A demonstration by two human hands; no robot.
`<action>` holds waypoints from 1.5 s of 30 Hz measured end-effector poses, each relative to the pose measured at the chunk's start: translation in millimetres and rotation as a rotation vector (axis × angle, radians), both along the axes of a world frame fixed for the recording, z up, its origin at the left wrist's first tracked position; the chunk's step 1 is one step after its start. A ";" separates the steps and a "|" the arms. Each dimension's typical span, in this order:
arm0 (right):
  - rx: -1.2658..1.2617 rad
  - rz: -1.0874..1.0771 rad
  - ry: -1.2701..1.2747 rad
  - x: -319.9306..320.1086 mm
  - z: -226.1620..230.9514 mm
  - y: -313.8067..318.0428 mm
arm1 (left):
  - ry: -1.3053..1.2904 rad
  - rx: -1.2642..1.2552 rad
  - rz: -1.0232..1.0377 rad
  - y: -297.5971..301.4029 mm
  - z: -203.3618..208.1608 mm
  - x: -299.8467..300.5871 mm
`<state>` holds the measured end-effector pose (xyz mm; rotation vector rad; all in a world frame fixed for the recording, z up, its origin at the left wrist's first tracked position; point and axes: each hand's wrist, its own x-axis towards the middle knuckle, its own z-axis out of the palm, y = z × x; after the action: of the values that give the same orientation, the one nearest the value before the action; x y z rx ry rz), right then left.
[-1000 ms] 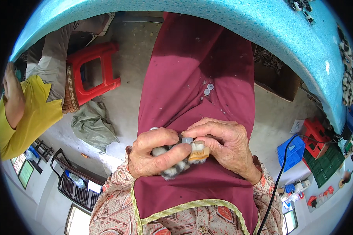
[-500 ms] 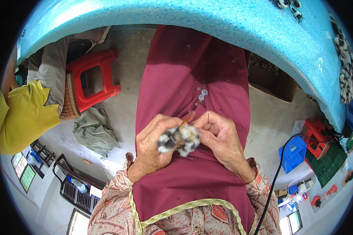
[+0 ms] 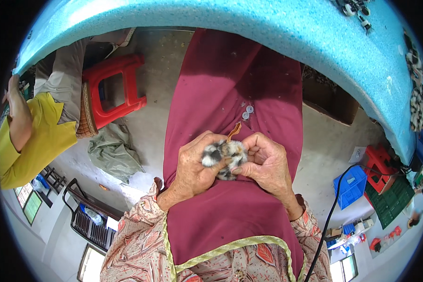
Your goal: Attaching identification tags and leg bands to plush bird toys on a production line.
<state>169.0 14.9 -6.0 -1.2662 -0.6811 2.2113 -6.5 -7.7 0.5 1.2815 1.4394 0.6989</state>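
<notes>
Over my lap, both hands hold a small furry plush piece [image 3: 214, 152] in black, white and tan. A thin brown strap [image 3: 234, 131] sticks up from its far side. My left hand [image 3: 188, 167] is closed around its left part, with the thumb lying across the front. At its right edge, the thumb and fingers of my right hand [image 3: 271, 164] pinch the fur. The underside of the piece is hidden by my hands. Beyond them, two small pale discs [image 3: 247, 112] rest on my dark red apron [image 3: 197, 94].
A speckled blue table [image 3: 249, 23] curves across the far side, with more furry pieces [image 3: 420, 103] at its right. Under it stands a cardboard box [image 3: 336, 103]. A red stool [image 3: 130, 87] and a person in yellow [image 3: 42, 127] are at left; a blue crate [image 3: 351, 185] is at right.
The plush piece has moved slightly right and away from me, and its strap now points upward more plainly. At the left, the other person's bare forearm has come into view.
</notes>
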 end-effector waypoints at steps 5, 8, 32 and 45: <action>-0.044 -0.178 0.121 4.6 -14.5 4.7 | -0.804 -0.709 0.380 13.3 1.1 -9.8; -0.056 -0.217 0.161 5.2 -14.7 7.1 | -1.176 -0.979 0.483 16.8 4.9 -19.4; 0.336 -0.220 0.002 14.4 -4.2 -2.9 | -0.567 -0.606 0.046 18.0 27.2 -11.9; 0.709 -0.085 -0.084 15.9 8.4 1.0 | 0.098 0.234 -0.402 37.0 37.6 -28.4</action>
<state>185.0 15.9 2.4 -0.9844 -1.2704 1.6154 -34.9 29.3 38.1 1.7461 1.1476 0.5471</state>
